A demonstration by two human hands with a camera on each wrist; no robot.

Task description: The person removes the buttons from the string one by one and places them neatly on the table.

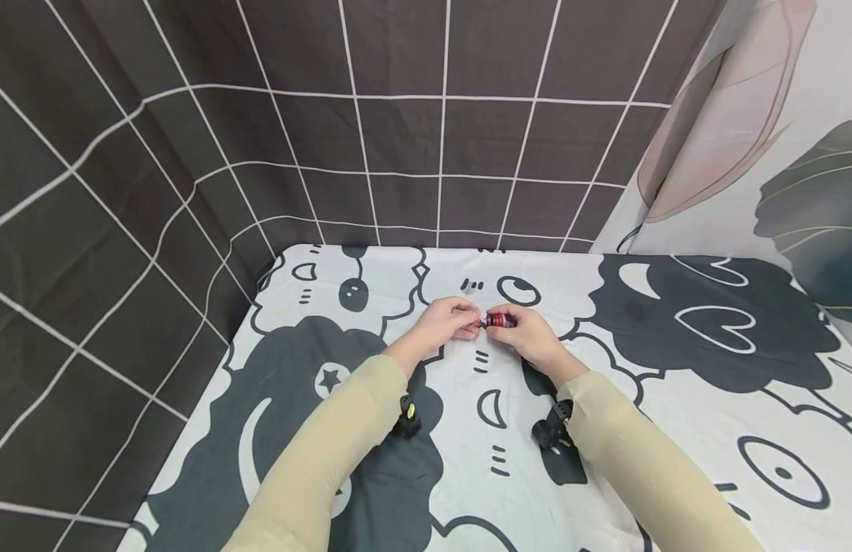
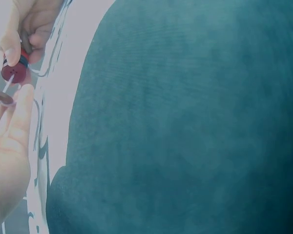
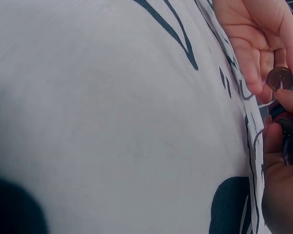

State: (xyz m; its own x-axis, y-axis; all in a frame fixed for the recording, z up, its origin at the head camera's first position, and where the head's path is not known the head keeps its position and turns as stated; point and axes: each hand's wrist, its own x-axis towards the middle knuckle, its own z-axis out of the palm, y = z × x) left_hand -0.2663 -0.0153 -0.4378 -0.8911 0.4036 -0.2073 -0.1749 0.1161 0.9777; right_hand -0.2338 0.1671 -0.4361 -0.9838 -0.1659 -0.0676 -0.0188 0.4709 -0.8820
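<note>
Several red and black buttons [image 1: 498, 320], stacked together, sit in the right hand [image 1: 529, 335], its thumb and fingers curled close round them above the cartoon-printed cloth [image 1: 529, 506]. Just beside them, the left hand [image 1: 452, 316] has its thumb bent toward its fingers; from the head view I can't tell what it has. Both wrist views give it away: a brown button [image 3: 280, 78], pinched at those fingertips. The left one shows a pale strand [image 2: 8, 84] running from the stack's red, holed end; the right one shows its black end.
</note>
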